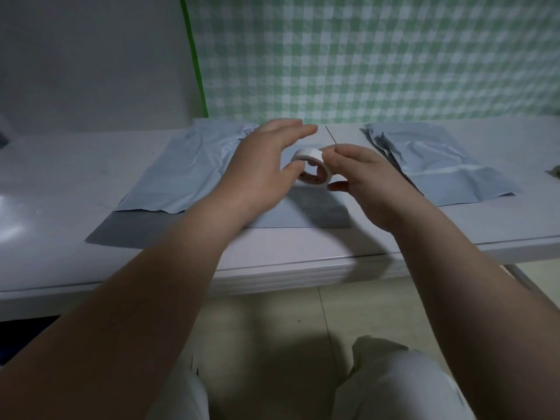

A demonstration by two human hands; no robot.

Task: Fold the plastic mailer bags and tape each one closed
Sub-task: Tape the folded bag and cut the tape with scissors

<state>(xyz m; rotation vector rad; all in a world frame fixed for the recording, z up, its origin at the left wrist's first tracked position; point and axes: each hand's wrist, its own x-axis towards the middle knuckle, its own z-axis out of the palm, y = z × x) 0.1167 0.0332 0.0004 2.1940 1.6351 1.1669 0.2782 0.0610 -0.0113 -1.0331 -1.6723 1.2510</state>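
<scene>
A small white tape roll [310, 166] hangs in the air over the table's middle. My right hand [366, 183] pinches it from the right between thumb and fingers. My left hand [266, 165] touches the roll's left side with its thumb, its fingers spread apart above it. Beneath both hands lies a flat pale blue mailer bag [303, 213]. More pale blue mailer bags [178, 174] lie spread to the left. A crumpled pile of mailer bags [439, 165] rests at the right.
The white table [303, 253] has its front edge close to me, with tiled floor and my knees below it. A green checked cloth [378, 56] hangs behind the table. A small dark object [554, 172] sits at the far right edge.
</scene>
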